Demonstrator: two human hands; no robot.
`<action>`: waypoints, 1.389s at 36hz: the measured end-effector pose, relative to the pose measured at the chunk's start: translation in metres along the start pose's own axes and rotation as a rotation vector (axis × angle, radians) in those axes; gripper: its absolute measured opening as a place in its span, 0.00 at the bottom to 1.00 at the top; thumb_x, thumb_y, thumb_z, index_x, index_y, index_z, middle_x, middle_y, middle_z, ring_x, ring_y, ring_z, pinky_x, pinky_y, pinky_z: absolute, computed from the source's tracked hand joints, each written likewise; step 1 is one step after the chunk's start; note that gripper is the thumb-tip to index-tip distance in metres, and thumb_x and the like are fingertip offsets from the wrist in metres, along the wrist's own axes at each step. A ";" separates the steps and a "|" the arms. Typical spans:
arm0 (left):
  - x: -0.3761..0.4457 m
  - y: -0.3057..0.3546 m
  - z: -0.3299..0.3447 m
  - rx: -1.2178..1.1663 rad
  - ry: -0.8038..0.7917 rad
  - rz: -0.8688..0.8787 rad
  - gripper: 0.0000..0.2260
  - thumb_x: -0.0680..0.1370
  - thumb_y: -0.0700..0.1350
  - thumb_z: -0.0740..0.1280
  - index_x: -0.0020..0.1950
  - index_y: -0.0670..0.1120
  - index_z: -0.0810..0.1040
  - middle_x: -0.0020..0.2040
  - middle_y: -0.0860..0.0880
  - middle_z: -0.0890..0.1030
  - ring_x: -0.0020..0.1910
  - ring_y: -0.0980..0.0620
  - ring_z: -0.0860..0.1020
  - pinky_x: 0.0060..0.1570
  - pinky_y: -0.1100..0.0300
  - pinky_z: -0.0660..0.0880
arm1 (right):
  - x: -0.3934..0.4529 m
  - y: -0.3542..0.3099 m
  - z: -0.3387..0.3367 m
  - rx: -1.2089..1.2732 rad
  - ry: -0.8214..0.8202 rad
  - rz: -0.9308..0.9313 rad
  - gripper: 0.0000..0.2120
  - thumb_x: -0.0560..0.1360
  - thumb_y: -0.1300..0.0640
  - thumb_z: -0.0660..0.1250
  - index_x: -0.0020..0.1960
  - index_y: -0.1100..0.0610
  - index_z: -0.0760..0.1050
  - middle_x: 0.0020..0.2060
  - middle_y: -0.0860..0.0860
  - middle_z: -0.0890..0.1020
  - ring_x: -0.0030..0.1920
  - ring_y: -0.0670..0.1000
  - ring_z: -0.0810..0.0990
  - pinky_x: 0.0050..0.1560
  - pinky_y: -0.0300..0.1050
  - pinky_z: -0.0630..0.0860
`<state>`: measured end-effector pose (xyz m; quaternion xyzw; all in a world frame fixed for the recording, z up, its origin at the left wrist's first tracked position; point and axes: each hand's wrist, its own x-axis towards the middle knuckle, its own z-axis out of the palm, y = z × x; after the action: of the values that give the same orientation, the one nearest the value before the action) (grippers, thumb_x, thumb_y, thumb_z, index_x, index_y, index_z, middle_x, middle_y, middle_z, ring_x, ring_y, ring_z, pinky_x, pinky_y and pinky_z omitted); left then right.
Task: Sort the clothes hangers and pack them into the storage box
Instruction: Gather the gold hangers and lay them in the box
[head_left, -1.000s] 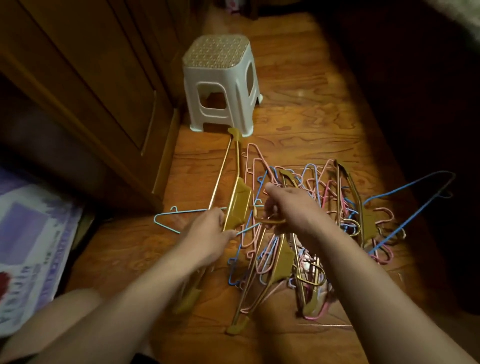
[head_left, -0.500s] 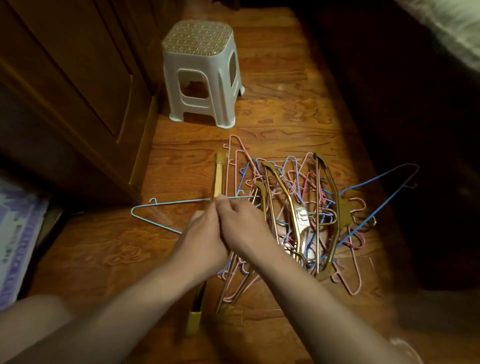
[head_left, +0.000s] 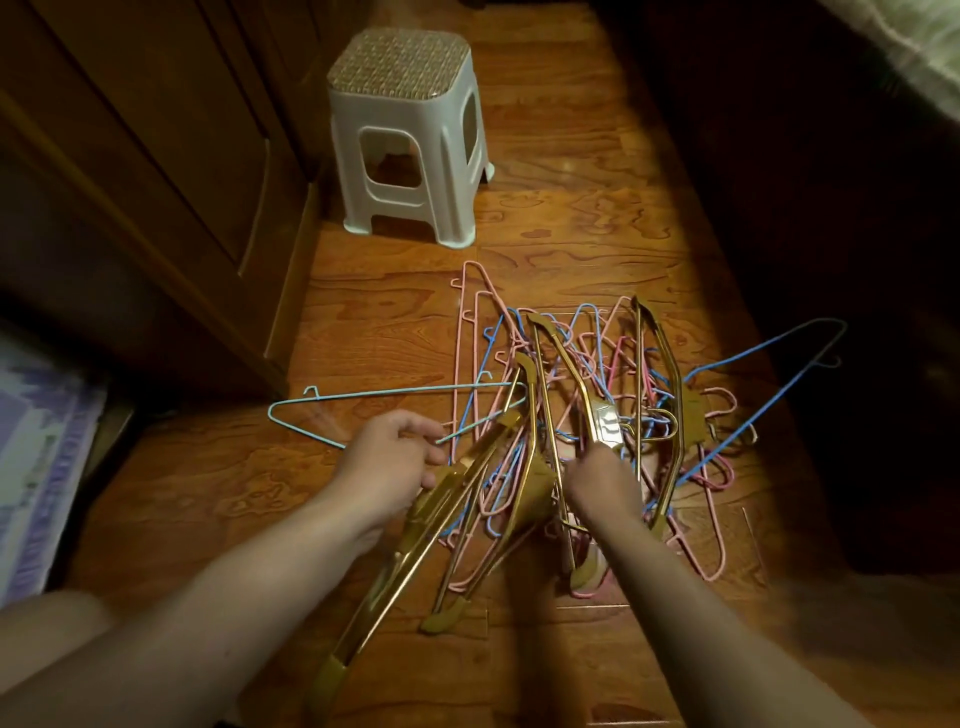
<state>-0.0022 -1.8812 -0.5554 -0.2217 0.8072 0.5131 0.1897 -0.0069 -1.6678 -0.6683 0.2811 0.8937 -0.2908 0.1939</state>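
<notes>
Two bare hands reach into a tangled pile of pink, blue and gold clothes hangers (head_left: 597, 415) lying on the brown wood-grain floor (head_left: 571, 234). The left hand (head_left: 387, 462) curls its fingers round a long gold metal hanger (head_left: 415, 530) that slants toward the lower edge of the view, just beside a light-blue wire hanger (head_left: 374, 395). The right hand (head_left: 597, 480) is buried in the heap; whether it grips anything cannot be told. Beyond the pile stands a white plastic stool (head_left: 410, 135), beside a dark wooden cabinet (head_left: 156, 130).
</notes>
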 end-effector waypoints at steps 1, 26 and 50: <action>-0.001 0.001 -0.002 -0.007 0.012 0.008 0.12 0.80 0.32 0.60 0.52 0.44 0.81 0.40 0.46 0.82 0.30 0.52 0.75 0.36 0.59 0.71 | 0.004 0.016 0.000 -0.061 0.002 0.048 0.11 0.78 0.58 0.61 0.56 0.61 0.77 0.52 0.59 0.83 0.51 0.60 0.81 0.44 0.46 0.72; -0.015 0.031 -0.025 -0.311 0.067 -0.010 0.12 0.81 0.32 0.59 0.52 0.40 0.82 0.26 0.48 0.72 0.35 0.47 0.82 0.32 0.65 0.73 | -0.014 0.021 0.006 0.328 0.053 -0.034 0.12 0.78 0.55 0.64 0.37 0.58 0.70 0.32 0.53 0.76 0.36 0.56 0.75 0.32 0.44 0.68; -0.018 0.038 -0.003 -0.459 -0.112 0.041 0.12 0.83 0.46 0.61 0.62 0.48 0.81 0.56 0.47 0.86 0.59 0.45 0.82 0.62 0.50 0.72 | -0.094 -0.113 -0.038 0.227 0.137 -0.764 0.11 0.81 0.49 0.61 0.42 0.51 0.65 0.40 0.51 0.73 0.46 0.58 0.75 0.42 0.50 0.64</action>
<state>-0.0088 -1.8668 -0.5159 -0.2134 0.6620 0.6985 0.1684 -0.0112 -1.7561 -0.5455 -0.0329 0.9070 -0.4193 -0.0202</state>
